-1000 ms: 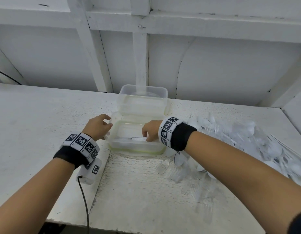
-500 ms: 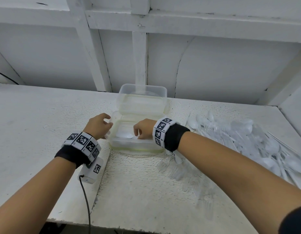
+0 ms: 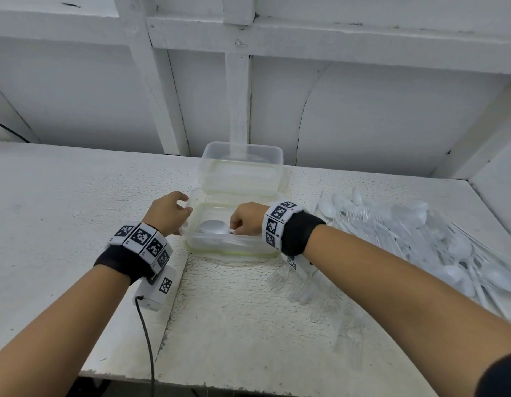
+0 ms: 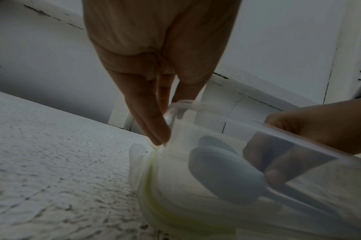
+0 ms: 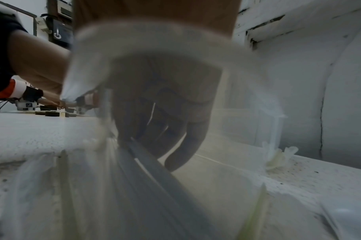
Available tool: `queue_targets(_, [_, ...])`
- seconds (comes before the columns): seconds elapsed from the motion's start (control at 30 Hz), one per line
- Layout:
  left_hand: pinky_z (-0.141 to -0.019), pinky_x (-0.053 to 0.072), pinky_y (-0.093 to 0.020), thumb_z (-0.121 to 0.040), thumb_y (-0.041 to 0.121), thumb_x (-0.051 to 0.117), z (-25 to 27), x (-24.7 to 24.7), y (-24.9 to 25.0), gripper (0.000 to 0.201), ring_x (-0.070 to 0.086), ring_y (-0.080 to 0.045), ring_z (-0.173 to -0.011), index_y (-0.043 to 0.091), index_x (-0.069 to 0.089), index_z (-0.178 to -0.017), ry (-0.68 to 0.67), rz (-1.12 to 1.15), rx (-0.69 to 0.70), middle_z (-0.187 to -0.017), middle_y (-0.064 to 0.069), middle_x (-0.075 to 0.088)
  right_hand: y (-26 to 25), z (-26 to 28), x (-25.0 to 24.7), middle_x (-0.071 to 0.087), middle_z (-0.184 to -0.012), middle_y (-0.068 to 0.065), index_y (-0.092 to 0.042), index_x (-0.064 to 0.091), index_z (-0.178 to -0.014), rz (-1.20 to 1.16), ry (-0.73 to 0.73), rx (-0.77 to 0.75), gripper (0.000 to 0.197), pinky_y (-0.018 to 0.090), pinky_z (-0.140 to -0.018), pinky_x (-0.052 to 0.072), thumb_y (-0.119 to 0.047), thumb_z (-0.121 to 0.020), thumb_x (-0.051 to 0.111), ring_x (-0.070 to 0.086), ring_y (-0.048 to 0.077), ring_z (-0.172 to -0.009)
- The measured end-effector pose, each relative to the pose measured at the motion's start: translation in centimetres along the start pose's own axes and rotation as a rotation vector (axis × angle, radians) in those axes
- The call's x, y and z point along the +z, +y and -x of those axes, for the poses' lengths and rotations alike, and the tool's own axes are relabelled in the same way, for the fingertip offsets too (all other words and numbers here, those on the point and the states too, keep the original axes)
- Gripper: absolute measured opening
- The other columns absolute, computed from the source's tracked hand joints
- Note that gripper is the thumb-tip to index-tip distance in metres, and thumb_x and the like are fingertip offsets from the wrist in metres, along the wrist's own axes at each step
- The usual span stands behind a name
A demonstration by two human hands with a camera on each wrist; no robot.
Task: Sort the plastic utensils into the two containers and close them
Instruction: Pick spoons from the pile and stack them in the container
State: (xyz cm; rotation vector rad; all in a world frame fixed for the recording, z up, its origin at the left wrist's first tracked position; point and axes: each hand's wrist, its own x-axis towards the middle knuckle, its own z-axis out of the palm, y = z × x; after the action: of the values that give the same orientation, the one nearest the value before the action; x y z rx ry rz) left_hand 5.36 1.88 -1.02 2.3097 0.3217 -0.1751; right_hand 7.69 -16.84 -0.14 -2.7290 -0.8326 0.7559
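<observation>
Two clear plastic containers stand open mid-table: a near one [image 3: 234, 250] with a yellow-green seal along its base, and a far one [image 3: 243, 167] behind it. My left hand [image 3: 185, 217] holds the near container's left end, its fingertips [image 4: 159, 131] against the wall and rim. My right hand [image 3: 234, 227] reaches inside that container and pinches the handle of a white plastic spoon [image 3: 212, 226]. The spoon's bowl [image 4: 222, 175] shows through the wall, lying low towards the left end. In the right wrist view my right hand [image 5: 155, 146] appears blurred through the plastic, on the handle [image 5: 153, 164].
A large heap of white spoons and clear forks [image 3: 420, 233] covers the table's right side, with clear forks [image 3: 300, 285] spilling under my right forearm. A white wall with posts rises just behind the containers. Another person's arm [image 5: 32, 56] works far to the left.
My right hand has slid a little to the left inside the near container, and the spoon's bowl now shows at its left end. The left hand has stayed put.
</observation>
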Motion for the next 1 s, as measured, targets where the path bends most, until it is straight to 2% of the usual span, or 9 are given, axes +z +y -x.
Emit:
queue_targets(0.17, [-0.058,0.053,-0.032,-0.093,0.014,0.052,0.00,-0.02,-0.05,0.035,0.064,-0.029,-0.086,0.007,0.049,-0.127,-0.005,0.007,0.000,-0.108,-0.017,0.062,0.39,-0.02,-0.19,0.060,-0.124,0.010,-0.004,0.056,-0.126,-0.086,0.052,0.009,0.034,0.024,-0.090,0.037,-0.014,-0.094,0.053,0.053,0.022,-0.115])
queue_targets(0.27, [-0.057,0.053,-0.031,-0.093,0.014,0.052,-0.05,-0.01,-0.08,0.035,0.064,-0.029,-0.086,0.007,0.049,-0.127,-0.006,0.004,0.000,-0.107,-0.017,0.062,0.62,-0.09,-0.17,0.065,-0.114,0.012,-0.001,0.061,-0.118,-0.107,0.049,0.017,0.028,0.024,-0.082,0.038,-0.012,-0.095,0.049,0.054,0.018,-0.093])
queue_targets(0.33, [-0.055,0.052,-0.030,-0.093,0.014,0.052,-0.08,0.00,-0.08,0.035,0.064,-0.029,-0.086,0.007,0.049,-0.127,-0.005,0.004,-0.002,-0.107,-0.017,0.062,0.54,-0.12,-0.06,0.066,-0.113,0.014,-0.001,0.063,-0.116,-0.085,0.013,0.017,0.028,0.024,-0.080,0.039,-0.012,-0.096,0.047,0.053,0.017,-0.088])
queue_targets(0.47, [-0.056,0.053,-0.031,-0.093,0.014,0.052,-0.16,0.06,-0.07,0.035,0.064,-0.029,-0.087,0.007,0.049,-0.127,-0.002,-0.010,0.000,-0.109,-0.017,0.062,0.14,-0.11,0.13,0.061,-0.125,0.009,-0.002,0.061,-0.121,-0.003,-0.020,-0.011,0.030,0.021,-0.080,0.038,-0.011,-0.096,0.046,0.057,0.024,-0.111])
queue_targets(0.6, [-0.054,0.052,-0.029,-0.093,0.014,0.052,-0.13,0.03,-0.09,0.035,0.064,-0.030,-0.086,0.008,0.049,-0.127,0.000,-0.019,0.000,-0.109,-0.017,0.061,0.09,0.10,0.16,0.057,-0.128,0.009,-0.008,0.055,-0.128,-0.012,-0.004,-0.033,0.033,0.024,-0.091,0.037,-0.015,-0.095,0.050,0.052,0.023,-0.116])
queue_targets(0.8, [-0.054,0.053,-0.030,-0.093,0.014,0.052,-0.13,0.05,-0.07,0.034,0.065,-0.030,-0.085,0.008,0.049,-0.126,0.002,-0.012,-0.006,-0.106,-0.017,0.062,0.28,0.12,0.22,0.063,-0.120,0.007,-0.011,0.064,-0.118,-0.136,-0.028,-0.040,0.028,0.020,-0.081,0.041,-0.017,-0.094,0.053,0.056,0.020,-0.111])
queue_targets(0.83, [-0.055,0.053,-0.030,-0.093,0.014,0.052,-0.16,0.06,-0.04,0.034,0.065,-0.030,-0.085,0.008,0.049,-0.126,0.002,-0.011,-0.007,-0.106,-0.017,0.062,0.32,0.14,0.25,0.064,-0.120,0.006,-0.012,0.065,-0.118,-0.176,-0.037,-0.038,0.028,0.017,-0.075,0.042,-0.018,-0.093,0.054,0.058,0.019,-0.107])
queue_targets(0.93, [-0.055,0.053,-0.031,-0.093,0.014,0.051,-0.21,0.10,0.03,0.033,0.065,-0.030,-0.085,0.008,0.049,-0.125,0.005,-0.008,-0.013,-0.106,-0.017,0.062,0.45,0.21,0.24,0.066,-0.114,0.006,-0.014,0.065,-0.119,-0.219,-0.056,-0.037,0.029,0.005,-0.056,0.036,-0.016,-0.091,0.057,0.054,0.011,-0.085])
queue_targets(1.0, [-0.056,0.053,-0.031,-0.093,0.014,0.051,-0.19,0.13,0.04,0.033,0.066,-0.030,-0.085,0.008,0.050,-0.125,0.007,-0.006,-0.015,-0.105,-0.017,0.063,0.56,0.14,0.13,0.066,-0.105,0.006,-0.013,0.065,-0.118,-0.217,-0.065,-0.032,0.029,0.001,-0.047,0.035,-0.014,-0.090,0.058,0.051,0.006,-0.071])
